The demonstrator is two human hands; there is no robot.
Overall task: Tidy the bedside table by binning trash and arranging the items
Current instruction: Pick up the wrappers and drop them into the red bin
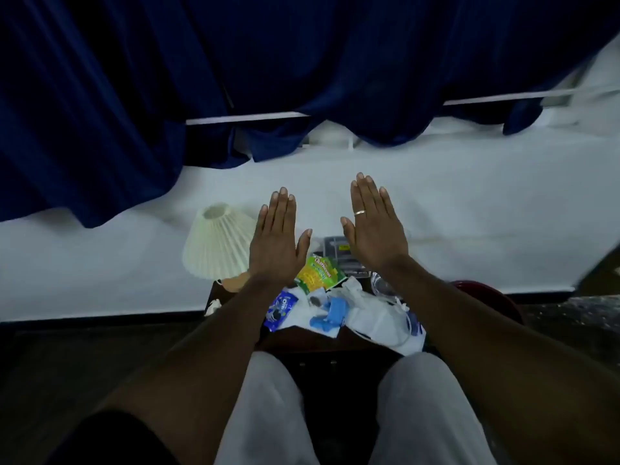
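Both hands, left (pixel 275 243) and right (pixel 372 229), hover flat (grip apart) above the wrappers (pixel 318 273).

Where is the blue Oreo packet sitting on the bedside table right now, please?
In the head view, the Oreo packet lies at the table's front left, under the left forearm, just left of the crumpled white bag and below the green-yellow snack packet.

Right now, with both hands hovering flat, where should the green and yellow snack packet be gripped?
Probably by its upper left corner, coming from above with the left hand. The snack packet lies flat and tilted on the table; its lower edge is tucked under the white plastic bag, so the top end looks freest.
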